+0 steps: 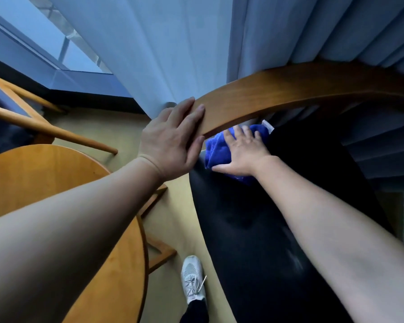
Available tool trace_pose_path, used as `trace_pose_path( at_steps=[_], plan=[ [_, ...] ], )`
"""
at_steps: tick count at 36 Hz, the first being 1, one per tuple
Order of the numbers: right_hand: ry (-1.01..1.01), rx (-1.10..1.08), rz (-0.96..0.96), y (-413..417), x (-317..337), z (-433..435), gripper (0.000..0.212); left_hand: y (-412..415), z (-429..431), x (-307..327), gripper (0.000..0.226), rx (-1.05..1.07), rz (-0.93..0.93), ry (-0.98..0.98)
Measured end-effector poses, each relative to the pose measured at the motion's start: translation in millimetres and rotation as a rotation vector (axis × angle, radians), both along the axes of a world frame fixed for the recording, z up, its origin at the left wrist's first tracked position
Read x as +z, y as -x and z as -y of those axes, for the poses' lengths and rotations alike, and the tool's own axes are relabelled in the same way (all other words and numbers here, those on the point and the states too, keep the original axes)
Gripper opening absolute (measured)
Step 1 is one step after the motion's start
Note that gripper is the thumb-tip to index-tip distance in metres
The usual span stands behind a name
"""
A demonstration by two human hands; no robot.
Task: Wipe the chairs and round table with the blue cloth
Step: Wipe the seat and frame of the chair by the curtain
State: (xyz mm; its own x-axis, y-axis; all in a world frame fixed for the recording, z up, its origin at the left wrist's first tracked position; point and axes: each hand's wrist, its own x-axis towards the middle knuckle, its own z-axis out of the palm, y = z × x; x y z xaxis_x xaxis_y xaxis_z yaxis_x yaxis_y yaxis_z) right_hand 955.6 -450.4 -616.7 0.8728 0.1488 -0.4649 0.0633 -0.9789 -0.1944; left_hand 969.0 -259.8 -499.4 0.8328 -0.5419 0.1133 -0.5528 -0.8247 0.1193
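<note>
A chair with a curved wooden backrest rail (289,87) and a black seat (247,224) fills the right side. My left hand (173,141) grips the left end of that rail, fingers over its top. My right hand (240,152) lies flat on the bunched blue cloth (214,148), pressing it onto the back of the black seat just under the rail. The round wooden table (33,176) sits at the lower left, partly hidden by my left forearm.
A second wooden chair (40,127) stands at the far left beyond the table. Pale curtains (173,43) hang behind the chair, with a window (44,36) at upper left. My white shoe (193,278) stands on the beige floor between table and chair.
</note>
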Motion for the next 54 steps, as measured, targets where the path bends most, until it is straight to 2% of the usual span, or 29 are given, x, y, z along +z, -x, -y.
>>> trace_pose_path(
  at_steps=[6, 10, 16, 20, 24, 27, 32, 42, 46, 49, 51, 54],
  plan=[
    [0.044, -0.085, 0.027, 7.5, -7.7, 0.3, 0.127, -0.5, 1.4, -0.3, 0.054, 0.004, 0.034, 0.014],
    [0.025, -0.117, 0.138, 14.7, -11.1, -11.4, 0.101, -1.0, 1.2, -1.0, 0.053, 0.000, 0.045, 0.024],
    [-0.035, -0.087, 0.208, 37.5, -10.5, -33.4, 0.071, 0.2, 3.0, 0.6, 0.054, 0.009, 0.041, 0.004],
    [-0.062, 0.085, 0.249, 84.7, -13.8, -71.9, 0.061, 0.2, 2.5, 2.0, 0.054, 0.003, 0.036, 0.007],
    [-0.058, 0.287, 0.146, 111.9, -14.6, -94.6, 0.069, -0.3, 1.7, 2.3, 0.053, -0.008, 0.036, 0.003],
    [-0.050, 0.342, 0.084, 108.5, -11.7, -90.7, 0.067, -0.1, 1.9, 3.3, 0.054, -0.016, 0.029, -0.006],
    [-0.027, 0.421, 0.131, 99.7, -4.8, -69.1, 0.066, -0.4, 1.0, 2.4, 0.054, -0.012, 0.032, -0.008],
    [0.032, 0.100, 0.174, 41.4, -4.4, 14.7, 0.070, 1.8, 2.4, 4.9, 0.056, 0.014, -0.004, -0.041],
    [0.058, -0.192, 0.196, 15.6, -3.2, 73.9, 0.066, 2.2, 3.0, 4.1, 0.056, 0.015, 0.001, -0.044],
    [0.064, -0.448, 0.142, 1.9, -2.4, 105.9, 0.062, 2.2, 3.2, 3.5, 0.056, 0.014, 0.008, -0.042],
    [0.086, -0.467, 0.112, 2.3, -4.6, 109.2, 0.067, 2.1, 2.9, 2.9, 0.056, 0.020, 0.005, -0.044],
    [0.095, -0.423, 0.123, 13.4, -5.5, 104.9, 0.092, 2.3, 3.5, 2.2, 0.057, 0.025, 0.000, -0.040]
  ],
)
